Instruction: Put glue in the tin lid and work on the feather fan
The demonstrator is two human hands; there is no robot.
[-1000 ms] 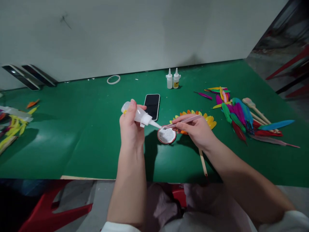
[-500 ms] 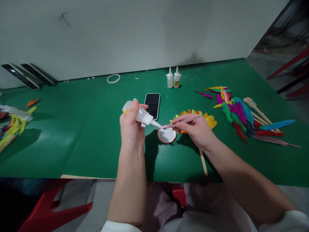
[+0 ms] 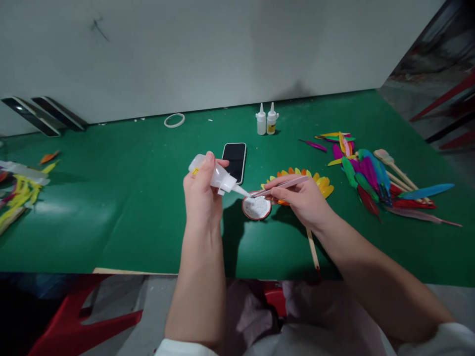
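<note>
My left hand is wrapped round a white glue bottle, tilted with its nozzle pointing down to the right. In my right hand is a pair of tweezers, its tip close to the nozzle; whether the tips hold anything is too small to tell. Both tips meet above a small red-rimmed dish with white, grainy contents. Partly hidden behind my right hand lies a fan of yellow and orange feathers with a wooden handle.
A phone lies behind the dish. Two small bottles stand near the wall, with a white ring to their left. Coloured feathers and wooden sticks lie at right. Yellow feathers lie at far left.
Almost nothing differs. The bottle in my left hand has shifted very slightly; my right hand and the tweezers keep their place.
</note>
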